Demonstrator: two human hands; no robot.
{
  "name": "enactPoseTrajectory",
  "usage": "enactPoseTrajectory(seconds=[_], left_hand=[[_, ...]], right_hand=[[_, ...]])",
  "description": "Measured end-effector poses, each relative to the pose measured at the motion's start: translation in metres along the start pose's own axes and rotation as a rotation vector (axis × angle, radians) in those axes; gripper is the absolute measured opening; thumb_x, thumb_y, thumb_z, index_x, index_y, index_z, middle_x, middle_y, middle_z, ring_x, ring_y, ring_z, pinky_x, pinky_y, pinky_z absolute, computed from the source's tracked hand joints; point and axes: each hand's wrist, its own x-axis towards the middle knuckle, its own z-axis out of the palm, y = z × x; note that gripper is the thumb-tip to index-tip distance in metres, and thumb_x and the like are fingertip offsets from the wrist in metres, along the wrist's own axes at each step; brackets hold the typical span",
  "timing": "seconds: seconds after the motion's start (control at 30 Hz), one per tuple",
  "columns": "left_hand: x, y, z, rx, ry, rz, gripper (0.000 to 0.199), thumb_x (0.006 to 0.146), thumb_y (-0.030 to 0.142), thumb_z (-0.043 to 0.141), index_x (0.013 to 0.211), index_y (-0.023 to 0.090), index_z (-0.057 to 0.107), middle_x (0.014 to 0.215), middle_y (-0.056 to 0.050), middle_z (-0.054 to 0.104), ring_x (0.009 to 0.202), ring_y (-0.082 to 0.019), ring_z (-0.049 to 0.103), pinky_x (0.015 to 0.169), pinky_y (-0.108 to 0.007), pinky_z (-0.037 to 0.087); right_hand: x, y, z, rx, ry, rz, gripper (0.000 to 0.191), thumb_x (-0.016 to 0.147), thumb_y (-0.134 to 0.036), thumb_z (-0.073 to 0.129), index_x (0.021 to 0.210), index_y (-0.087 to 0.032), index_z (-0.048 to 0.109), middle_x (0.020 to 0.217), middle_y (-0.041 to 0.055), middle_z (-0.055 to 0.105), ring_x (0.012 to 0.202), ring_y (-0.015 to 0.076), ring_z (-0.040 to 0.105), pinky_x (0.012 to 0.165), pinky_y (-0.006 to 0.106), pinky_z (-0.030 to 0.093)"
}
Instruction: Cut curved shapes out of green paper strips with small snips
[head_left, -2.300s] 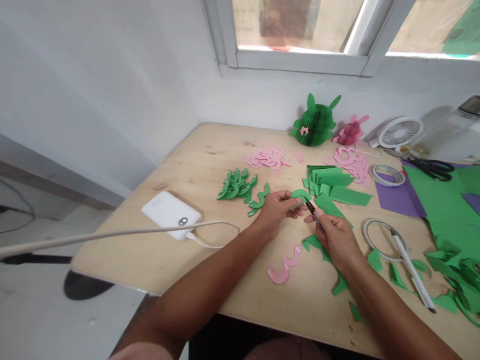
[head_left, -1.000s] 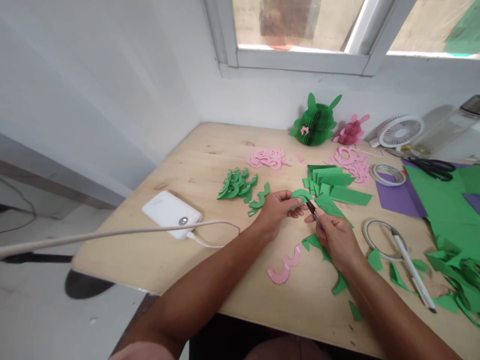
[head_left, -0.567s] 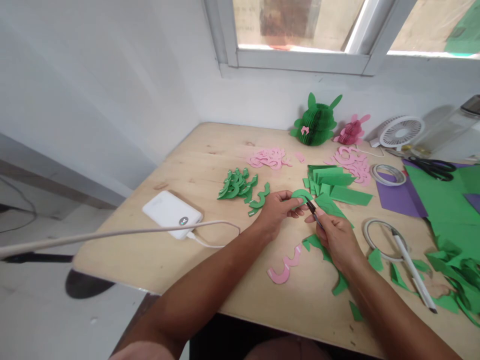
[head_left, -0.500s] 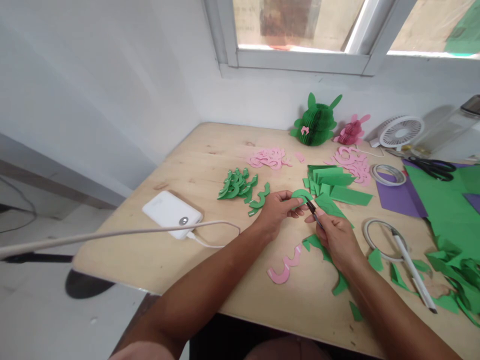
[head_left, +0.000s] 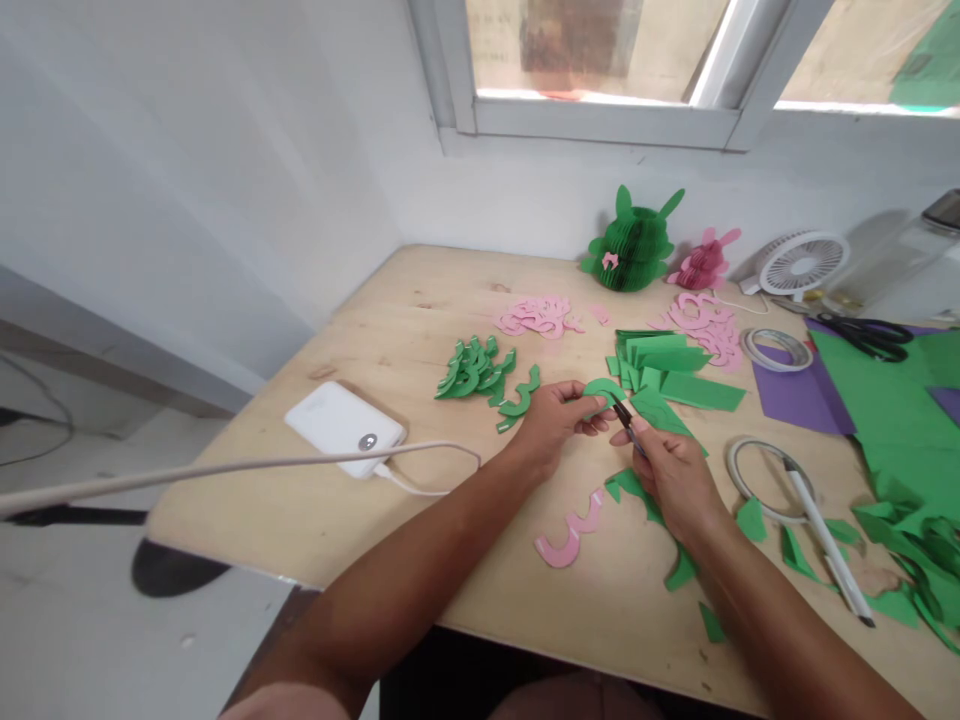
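Note:
My left hand (head_left: 559, 420) pinches a curved green paper piece (head_left: 600, 386) between thumb and fingers, over the middle of the table. My right hand (head_left: 670, 470) is closed around small dark-bladed scissors (head_left: 622, 412), their handles mostly hidden in the palm. The blades meet the edge of the green piece, close to my left fingertips. Left of my left hand lies a pile of cut, scalloped green paper pieces (head_left: 472, 368). A pink scalloped paper piece (head_left: 559, 548) lies nearer me. Behind my hands are folded green paper strips (head_left: 660, 355).
Pink cut-outs (head_left: 538, 316) lie farther back. Green (head_left: 631, 250) and pink (head_left: 703, 262) paper figures stand by the wall. A white power bank (head_left: 345, 425) with a cable is at left. At right are a tape roll (head_left: 776, 350), black-handled scissors (head_left: 870, 335), a pen (head_left: 829, 545) and green scraps.

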Motion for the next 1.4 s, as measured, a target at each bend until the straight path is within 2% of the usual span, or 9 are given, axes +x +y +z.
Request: enactPoseTrajectory(seconds=[1.4], left_hand=[[0.001,0.0022,-0.0019,0.001,-0.012,-0.018,0.022,0.062,0.026,0.077,0.061,0.015,0.058,0.064,-0.006,0.07,0.053,-0.01,0.058,0.057,-0.025,0.043]], right_hand=[[0.0028,0.0056,-0.003,-0.027,-0.011,-0.03,0.052,0.072,-0.065,0.064,0.069,-0.013,0.068,0.044,-0.0091,0.023,0.04,0.0069,0.018,0.039,0.022,0.009]])
